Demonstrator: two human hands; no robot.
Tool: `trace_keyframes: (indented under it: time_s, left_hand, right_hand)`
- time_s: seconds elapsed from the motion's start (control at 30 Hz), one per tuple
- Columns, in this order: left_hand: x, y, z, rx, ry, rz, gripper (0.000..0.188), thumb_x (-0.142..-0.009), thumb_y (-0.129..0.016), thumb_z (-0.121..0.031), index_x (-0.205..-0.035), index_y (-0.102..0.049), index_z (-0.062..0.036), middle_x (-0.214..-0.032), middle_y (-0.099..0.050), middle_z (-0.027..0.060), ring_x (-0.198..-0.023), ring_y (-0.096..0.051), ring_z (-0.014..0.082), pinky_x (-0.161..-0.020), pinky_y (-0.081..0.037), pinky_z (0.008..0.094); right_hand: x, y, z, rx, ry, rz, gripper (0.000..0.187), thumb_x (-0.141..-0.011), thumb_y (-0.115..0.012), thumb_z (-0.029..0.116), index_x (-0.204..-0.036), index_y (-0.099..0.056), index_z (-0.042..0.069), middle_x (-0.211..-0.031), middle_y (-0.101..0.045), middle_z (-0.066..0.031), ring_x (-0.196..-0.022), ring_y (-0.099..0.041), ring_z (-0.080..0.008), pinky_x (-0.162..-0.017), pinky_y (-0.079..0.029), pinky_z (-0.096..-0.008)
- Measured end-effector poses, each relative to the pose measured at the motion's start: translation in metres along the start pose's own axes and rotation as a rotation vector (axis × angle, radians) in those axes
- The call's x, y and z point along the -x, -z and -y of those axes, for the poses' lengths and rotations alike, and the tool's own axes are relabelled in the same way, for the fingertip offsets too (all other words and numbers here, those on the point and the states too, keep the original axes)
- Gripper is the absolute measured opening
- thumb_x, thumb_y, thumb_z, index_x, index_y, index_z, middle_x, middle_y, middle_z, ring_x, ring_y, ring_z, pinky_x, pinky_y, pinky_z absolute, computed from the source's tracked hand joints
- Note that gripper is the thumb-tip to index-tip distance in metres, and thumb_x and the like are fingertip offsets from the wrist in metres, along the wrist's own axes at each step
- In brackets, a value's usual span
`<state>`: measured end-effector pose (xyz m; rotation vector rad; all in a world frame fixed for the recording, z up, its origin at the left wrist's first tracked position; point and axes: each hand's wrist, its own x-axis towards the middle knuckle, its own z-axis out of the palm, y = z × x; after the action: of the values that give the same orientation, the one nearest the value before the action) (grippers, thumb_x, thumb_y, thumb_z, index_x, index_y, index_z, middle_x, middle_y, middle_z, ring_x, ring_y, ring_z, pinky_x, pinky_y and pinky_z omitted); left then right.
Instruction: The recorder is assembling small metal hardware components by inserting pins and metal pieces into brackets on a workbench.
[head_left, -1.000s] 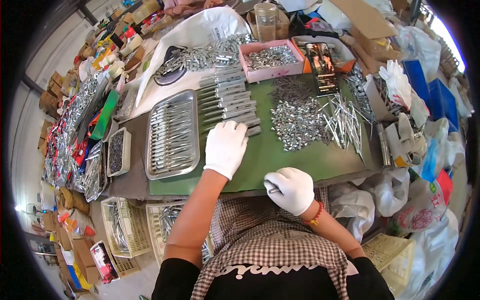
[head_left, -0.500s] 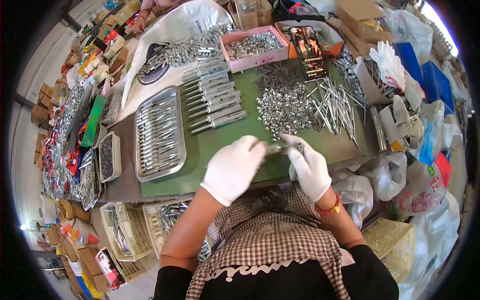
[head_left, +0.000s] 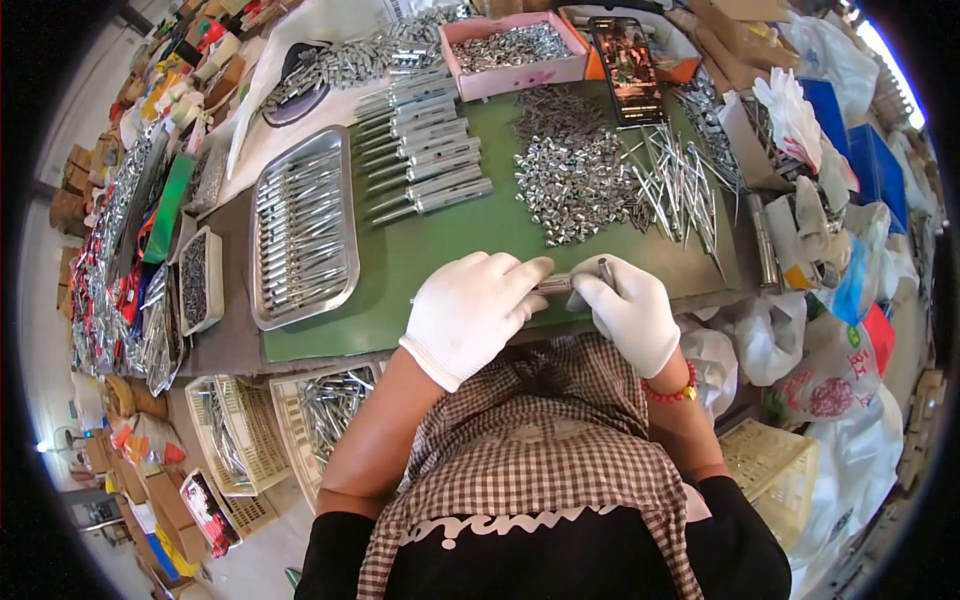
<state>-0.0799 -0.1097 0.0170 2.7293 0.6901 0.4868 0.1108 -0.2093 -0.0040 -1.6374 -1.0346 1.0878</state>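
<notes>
Both my hands wear white gloves and meet over the near edge of the green mat. My left hand [head_left: 468, 312] is closed round a slim silver metal cylinder [head_left: 553, 285], whose right end shows between the hands. A thin tip sticks out on the left side of that glove. My right hand [head_left: 637, 318] pinches at the cylinder's right end, and a short grey rod-like piece [head_left: 605, 268] stands up between its thumb and fingers. Just beyond lies a heap of small silver metal pieces [head_left: 570, 190]. Farther left, finished-looking metal tubes with thin shafts [head_left: 440, 192] lie in a row.
A metal tray [head_left: 352, 225] of slim silver parts lies left. Thin metal rods [head_left: 680, 190] and dark small parts [head_left: 555, 118] lie by the heap. Behind stand a pink box [head_left: 470, 84] and a phone [head_left: 628, 72]. Plastic baskets [head_left: 255, 440] stand below the table's left.
The view has shifted, so the table's things sit a little higher in the picture. Both hands stay together at the metal cylinder, and more of it now shows between them.
</notes>
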Motion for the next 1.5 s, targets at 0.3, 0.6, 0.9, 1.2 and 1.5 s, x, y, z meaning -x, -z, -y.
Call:
trace_keyframes:
  time_s: [0.3,0.6,0.9,1.2,1.5]
  left_hand:
    - [0.001,-0.004,-0.001,0.107,0.054,0.069,0.035,-0.086,-0.062,-0.017,-0.121,-0.067,-0.0212,-0.086,-0.065,0.0076,-0.082,-0.065,0.0285,-0.073,-0.054,0.0386]
    - [0.002,-0.006,-0.008,0.069,0.164,0.068,0.029,-0.086,-0.062,-0.018,-0.114,-0.068,-0.0226,-0.081,-0.063,0.0077,-0.075,-0.065,0.0297,-0.067,-0.053,0.0395]
    - [0.001,-0.019,-0.018,-0.176,0.257,0.129,0.021,-0.090,-0.059,-0.023,-0.110,-0.065,-0.0228,-0.082,-0.059,0.0098,-0.066,-0.064,0.0295,-0.057,-0.052,0.0416]
    - [-0.001,-0.021,-0.016,-0.179,0.242,0.138,0.024,-0.091,-0.058,-0.023,-0.114,-0.065,-0.0236,-0.083,-0.060,0.0102,-0.065,-0.065,0.0292,-0.055,-0.053,0.0406]
    - [0.001,-0.019,-0.018,-0.164,0.248,0.115,0.020,-0.092,-0.058,-0.023,-0.111,-0.064,-0.0241,-0.084,-0.061,0.0084,-0.067,-0.064,0.0299,-0.058,-0.052,0.0410]
  right_hand:
    - [0.001,0.000,-0.005,0.067,0.126,-0.039,0.020,-0.096,-0.061,0.019,-0.098,-0.067,0.000,-0.078,-0.069,-0.0063,-0.072,-0.063,-0.0106,-0.069,-0.051,-0.0274]
    - [-0.002,-0.003,-0.011,0.279,0.255,-0.201,0.011,-0.092,-0.065,0.014,-0.098,-0.069,0.005,-0.085,-0.070,-0.0096,-0.074,-0.067,-0.0211,-0.069,-0.052,-0.0312]
    - [-0.038,-0.004,-0.009,0.750,0.455,-0.489,0.023,-0.079,-0.078,0.018,-0.101,-0.072,0.016,-0.091,-0.063,-0.0084,-0.081,-0.066,-0.0280,-0.068,-0.052,-0.0382]
    - [-0.026,-0.002,-0.013,0.692,0.551,-0.348,0.017,-0.074,-0.081,0.014,-0.089,-0.072,0.011,-0.088,-0.061,-0.0077,-0.075,-0.064,-0.0249,-0.065,-0.051,-0.0349]
    - [-0.013,-0.010,-0.013,0.743,0.575,-0.286,0.011,-0.076,-0.076,0.018,-0.082,-0.068,0.014,-0.084,-0.061,-0.0062,-0.078,-0.064,-0.0281,-0.066,-0.052,-0.0393]
